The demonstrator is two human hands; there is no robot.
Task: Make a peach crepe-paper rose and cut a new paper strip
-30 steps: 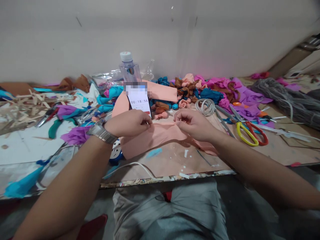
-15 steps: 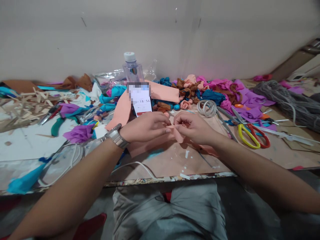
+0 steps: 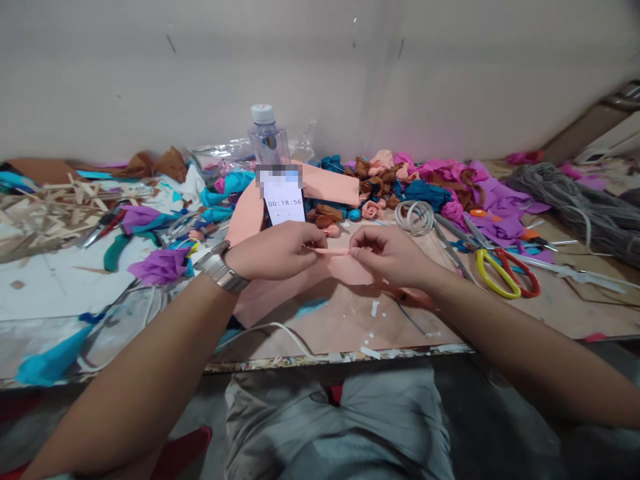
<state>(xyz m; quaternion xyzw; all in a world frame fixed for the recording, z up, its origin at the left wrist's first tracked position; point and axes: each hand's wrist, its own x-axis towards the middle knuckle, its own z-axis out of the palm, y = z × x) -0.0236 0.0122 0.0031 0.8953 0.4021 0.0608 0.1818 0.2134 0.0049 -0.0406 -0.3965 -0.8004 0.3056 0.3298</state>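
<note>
A strip of peach crepe paper (image 3: pixel 345 268) stretches between my two hands, its top edge folded narrow. My left hand (image 3: pixel 283 250) pinches the strip on its left, a metal-band watch (image 3: pixel 220 268) on that wrist. Close by on the right, my right hand (image 3: pixel 387 252) is closed on the strip with thumb and fingertips. More of the peach paper hangs below and trails under my left wrist. Just behind the hands a phone (image 3: pixel 285 207) showing a timer leans against a clear bottle (image 3: pixel 269 137).
Rolled paper flowers (image 3: pixel 373 210) and crumpled coloured paper pile along the wall. To the right lie scissors (image 3: pixel 500 273), a coil of white cord (image 3: pixel 414 217) and a grey bundle of strands (image 3: pixel 565 207). Wood slivers (image 3: pixel 75 200) and green-handled pliers (image 3: pixel 117 252) lie left.
My left hand has shifted left, away from the right hand. The paper strip between them is now drawn out longer, with its top edge folded. My right hand has hardly moved.
</note>
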